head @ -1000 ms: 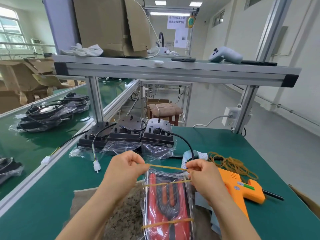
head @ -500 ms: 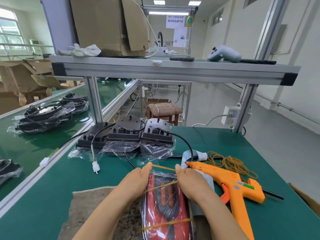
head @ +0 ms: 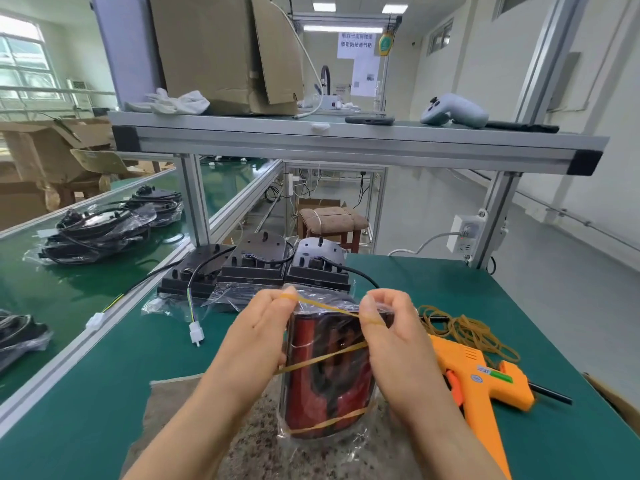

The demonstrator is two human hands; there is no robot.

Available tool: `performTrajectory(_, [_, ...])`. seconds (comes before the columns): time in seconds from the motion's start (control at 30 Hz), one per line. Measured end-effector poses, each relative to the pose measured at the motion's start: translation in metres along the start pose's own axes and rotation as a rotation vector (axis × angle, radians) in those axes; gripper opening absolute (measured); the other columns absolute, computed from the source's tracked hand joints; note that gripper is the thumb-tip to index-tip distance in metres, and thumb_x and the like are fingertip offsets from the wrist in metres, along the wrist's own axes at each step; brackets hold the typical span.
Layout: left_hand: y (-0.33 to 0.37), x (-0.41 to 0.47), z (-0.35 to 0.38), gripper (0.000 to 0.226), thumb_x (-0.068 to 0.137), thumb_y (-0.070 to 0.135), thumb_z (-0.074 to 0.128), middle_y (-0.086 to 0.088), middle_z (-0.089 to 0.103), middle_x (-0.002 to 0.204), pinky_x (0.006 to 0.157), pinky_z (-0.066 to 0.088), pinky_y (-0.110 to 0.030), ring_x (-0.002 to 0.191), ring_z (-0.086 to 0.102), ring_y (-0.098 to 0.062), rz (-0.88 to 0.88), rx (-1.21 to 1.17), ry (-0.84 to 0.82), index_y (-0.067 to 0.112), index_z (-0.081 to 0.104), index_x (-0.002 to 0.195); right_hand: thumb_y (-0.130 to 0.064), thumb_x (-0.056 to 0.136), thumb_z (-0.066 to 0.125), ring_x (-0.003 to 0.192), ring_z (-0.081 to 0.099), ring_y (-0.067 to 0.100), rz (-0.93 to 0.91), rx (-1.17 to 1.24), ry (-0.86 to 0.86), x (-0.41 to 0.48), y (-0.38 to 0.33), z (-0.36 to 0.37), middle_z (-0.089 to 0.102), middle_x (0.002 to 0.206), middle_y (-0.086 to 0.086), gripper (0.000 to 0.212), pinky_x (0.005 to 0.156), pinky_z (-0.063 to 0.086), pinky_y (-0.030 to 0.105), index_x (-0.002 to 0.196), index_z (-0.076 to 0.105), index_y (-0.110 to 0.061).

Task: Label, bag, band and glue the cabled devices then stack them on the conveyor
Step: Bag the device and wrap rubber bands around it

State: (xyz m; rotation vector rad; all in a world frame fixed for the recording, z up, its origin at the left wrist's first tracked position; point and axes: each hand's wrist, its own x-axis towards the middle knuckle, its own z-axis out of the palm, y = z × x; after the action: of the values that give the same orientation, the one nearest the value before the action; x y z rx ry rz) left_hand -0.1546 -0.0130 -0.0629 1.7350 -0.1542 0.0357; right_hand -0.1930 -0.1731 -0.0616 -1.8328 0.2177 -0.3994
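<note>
A red device in a clear bag stands tilted up on a speckled mat, between my hands. My left hand and my right hand each pinch one end of a tan rubber band stretched across the bag's top. Two more bands cross the bag lower down. An orange glue gun lies just right of my right hand. Three unbagged black devices with cables sit behind the bag. Bagged devices lie stacked on the green conveyor at left.
A heap of loose rubber bands lies on the green table behind the glue gun. An aluminium shelf spans overhead, carrying a cardboard box, white gloves and a grey controller. A white cable connector lies left of my hands.
The bagged device has been lifted from lying flat to tilted upright. My hands rose with it and stretched the top rubber band wider across the bag's upper end.
</note>
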Motion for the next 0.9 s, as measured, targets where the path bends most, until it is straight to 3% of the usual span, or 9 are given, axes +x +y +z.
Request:
performTrajectory(0.1, [-0.001,-0.004,-0.004,0.037,0.094,0.053,0.047,0.017,0.039,0.052,0.051,0.03,-0.026,0.052,0.037,-0.009,-0.092,-0.127,-0.009,0.039,0.06,0.062,-0.047,0.099,0.049,0.113,0.052,0.011,0.037,0.158,0.058,-0.003,0.005,0.004,0.054,0.122,-0.01,0.019,0.102,0.044,0.04,0.114,0.05,-0.036])
performTrajectory(0.2, [-0.001,-0.006,-0.005,0.035,0.098,0.042,0.045,0.012,0.036,0.057,0.044,0.023,-0.021,0.047,0.032,-0.007,-0.166,-0.264,-0.069,0.023,0.072,0.085,-0.047,0.098,0.051,0.117,0.054,0.016,0.056,0.263,0.107,-0.006,0.007,0.007,0.056,0.122,-0.008,0.017,0.105,0.045,0.047,0.112,0.05,-0.038])
performTrajectory(0.37, [0.001,-0.009,-0.005,0.037,0.088,0.035,0.051,0.006,0.033,0.052,0.038,0.02,-0.016,0.043,0.024,-0.009,-0.16,-0.304,-0.054,0.005,0.07,0.099,-0.044,0.096,0.054,0.099,0.058,0.004,0.012,0.276,0.191,-0.013,0.007,0.01,0.061,0.103,-0.013,0.009,0.081,0.045,0.026,0.098,0.054,-0.036])
performTrajectory(0.47, [0.003,-0.008,-0.004,0.047,0.098,0.043,0.044,0.002,0.047,0.048,0.04,0.027,-0.019,0.042,0.032,-0.014,-0.141,-0.218,-0.019,0.009,0.071,0.079,-0.032,0.096,0.059,0.084,0.055,-0.005,-0.028,0.224,0.211,-0.018,0.007,0.011,0.058,0.096,-0.011,0.006,0.072,0.041,0.021,0.097,0.054,-0.036])
performTrajectory(0.57, [0.006,-0.002,-0.006,0.062,0.1,0.048,0.039,-0.008,0.054,0.054,0.047,0.034,-0.024,0.047,0.044,-0.019,-0.142,-0.154,0.022,0.011,0.07,0.062,-0.021,0.096,0.059,0.084,0.054,-0.007,-0.088,0.183,0.187,-0.025,0.004,0.012,0.056,0.094,-0.01,0.016,0.069,0.042,0.011,0.098,0.053,-0.036])
performTrajectory(0.63, [0.007,0.002,-0.005,0.054,0.096,0.045,0.05,-0.007,0.061,0.064,0.059,0.036,-0.031,0.061,0.049,-0.024,-0.171,-0.133,0.023,0.011,0.071,0.06,-0.019,0.096,0.058,0.084,0.052,-0.009,-0.112,0.147,0.152,-0.03,0.001,0.011,0.054,0.092,-0.009,0.018,0.069,0.039,0.002,0.098,0.052,-0.036])
performTrajectory(0.7, [0.011,0.002,-0.003,0.026,0.076,0.033,0.071,-0.008,0.066,0.081,0.068,0.035,-0.033,0.072,0.051,-0.025,-0.205,-0.172,-0.044,0.008,0.075,0.07,-0.02,0.096,0.058,0.085,0.052,-0.012,-0.107,0.144,0.128,-0.032,-0.001,0.009,0.054,0.091,-0.011,0.017,0.069,0.037,-0.002,0.099,0.053,-0.035])
performTrajectory(0.8, [0.013,0.005,-0.003,0.038,0.058,0.024,0.069,-0.026,0.066,0.09,0.073,0.037,-0.04,0.079,0.054,-0.028,-0.211,-0.169,-0.189,-0.001,0.075,0.087,-0.025,0.098,0.054,0.086,0.053,-0.011,-0.086,0.155,0.064,-0.031,-0.003,0.006,0.057,0.092,-0.02,0.011,0.072,0.041,0.006,0.098,0.054,-0.036])
performTrajectory(0.9, [0.016,0.012,-0.01,0.046,0.059,0.018,0.068,-0.022,0.056,0.081,0.072,0.034,-0.04,0.075,0.048,-0.028,-0.246,-0.104,-0.306,-0.018,0.063,0.088,-0.034,0.099,0.049,0.079,0.055,-0.004,-0.055,0.184,0.039,-0.03,-0.004,0.005,0.06,0.086,-0.024,0.011,0.075,0.042,0.023,0.092,0.058,-0.038])
